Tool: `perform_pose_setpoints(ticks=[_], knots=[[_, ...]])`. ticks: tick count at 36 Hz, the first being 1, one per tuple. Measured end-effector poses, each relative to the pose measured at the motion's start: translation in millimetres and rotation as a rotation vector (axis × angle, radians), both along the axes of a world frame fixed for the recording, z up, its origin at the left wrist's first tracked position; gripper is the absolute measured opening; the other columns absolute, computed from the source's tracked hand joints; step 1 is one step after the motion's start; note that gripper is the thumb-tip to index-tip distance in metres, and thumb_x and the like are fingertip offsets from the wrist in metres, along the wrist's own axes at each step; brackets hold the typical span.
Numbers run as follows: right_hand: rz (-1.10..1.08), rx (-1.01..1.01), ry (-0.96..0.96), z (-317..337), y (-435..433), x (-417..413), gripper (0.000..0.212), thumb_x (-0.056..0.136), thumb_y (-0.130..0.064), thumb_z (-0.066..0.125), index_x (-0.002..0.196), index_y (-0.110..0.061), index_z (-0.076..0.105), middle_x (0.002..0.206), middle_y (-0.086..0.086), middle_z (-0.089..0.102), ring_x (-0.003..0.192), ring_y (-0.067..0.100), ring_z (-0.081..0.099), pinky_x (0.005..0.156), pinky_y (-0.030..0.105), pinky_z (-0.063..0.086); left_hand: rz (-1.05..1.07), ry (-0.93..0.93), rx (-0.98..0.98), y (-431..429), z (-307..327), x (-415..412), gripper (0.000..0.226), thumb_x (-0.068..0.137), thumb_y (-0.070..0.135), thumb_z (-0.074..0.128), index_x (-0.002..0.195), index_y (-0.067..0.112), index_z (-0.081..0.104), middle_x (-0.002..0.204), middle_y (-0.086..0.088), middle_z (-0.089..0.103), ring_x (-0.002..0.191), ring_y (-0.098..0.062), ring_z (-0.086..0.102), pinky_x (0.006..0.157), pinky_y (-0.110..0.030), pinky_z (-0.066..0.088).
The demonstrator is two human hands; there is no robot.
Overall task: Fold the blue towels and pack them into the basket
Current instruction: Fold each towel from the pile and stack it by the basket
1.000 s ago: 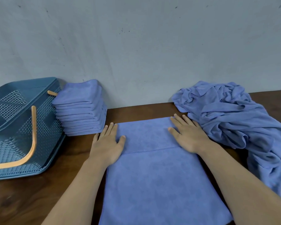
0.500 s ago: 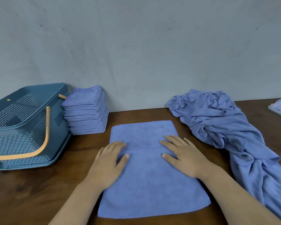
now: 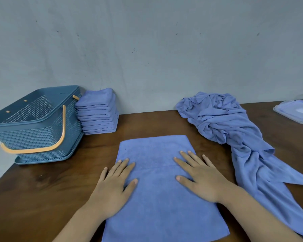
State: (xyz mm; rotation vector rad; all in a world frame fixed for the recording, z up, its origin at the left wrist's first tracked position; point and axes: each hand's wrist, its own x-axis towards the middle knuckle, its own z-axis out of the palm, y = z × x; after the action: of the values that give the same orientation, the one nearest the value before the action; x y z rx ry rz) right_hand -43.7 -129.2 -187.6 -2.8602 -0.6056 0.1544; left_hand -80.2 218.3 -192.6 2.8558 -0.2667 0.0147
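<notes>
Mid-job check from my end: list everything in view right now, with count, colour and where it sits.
basket: one, dark blue, far left of the table
handle: one, orange, hanging down the basket's front
folded towels: one stack, number unclear, blue, at the wall just right of the basket
flat towel: one, blue, centre, far part folded over
crumpled towels: one heap, number unclear, blue, right side
clear tray: one, see-through, far right, cut off by the frame
table: one, dark brown wood
wall: grey, behind
left hand: flat on the flat towel's left edge
right hand: flat on its right side
</notes>
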Motion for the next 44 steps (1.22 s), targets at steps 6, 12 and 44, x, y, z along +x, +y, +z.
perform_pose_setpoints(ticks=[6, 12, 44], knots=[[-0.022, 0.101, -0.009, 9.2, 2.9, -10.2, 0.066, 0.100, -0.079, 0.020, 0.162, -0.056, 0.019, 0.171, -0.032, 0.002, 0.158, -0.005, -0.006, 0.131, 0.044, -0.004, 0.003, -0.052, -0.113, 3.9, 10.5, -3.7, 0.059, 0.102, 0.071, 0.036, 0.157, 0.050, 0.038, 0.166, 0.034, 0.023, 0.156, 0.007, 0.015, 0.129, -0.031, 0.008], [0.095, 0.042, -0.005, 29.2, 10.6, 42.1, 0.056, 0.107, -0.066, 0.033, 0.161, -0.056, 0.026, 0.173, -0.026, 0.008, 0.161, 0.001, 0.000, 0.130, 0.042, -0.003, -0.141, -0.073, -0.092, 4.3, 23.4, 56.4, 0.056, 0.105, 0.064, 0.044, 0.157, 0.042, 0.044, 0.165, 0.023, 0.037, 0.156, -0.003, 0.027, 0.130, -0.043, 0.020], [0.023, 0.519, -0.077, 32.6, -20.1, 68.4, 0.027, 0.098, -0.014, 0.072, 0.098, -0.041, 0.079, 0.093, -0.009, 0.070, 0.086, 0.016, 0.063, 0.078, 0.033, 0.054, -0.127, -0.130, -0.424, 42.2, 31.0, 85.2, 0.020, 0.104, 0.046, 0.063, 0.121, 0.037, 0.070, 0.115, 0.017, 0.071, 0.102, -0.002, 0.064, 0.086, -0.015, 0.049]])
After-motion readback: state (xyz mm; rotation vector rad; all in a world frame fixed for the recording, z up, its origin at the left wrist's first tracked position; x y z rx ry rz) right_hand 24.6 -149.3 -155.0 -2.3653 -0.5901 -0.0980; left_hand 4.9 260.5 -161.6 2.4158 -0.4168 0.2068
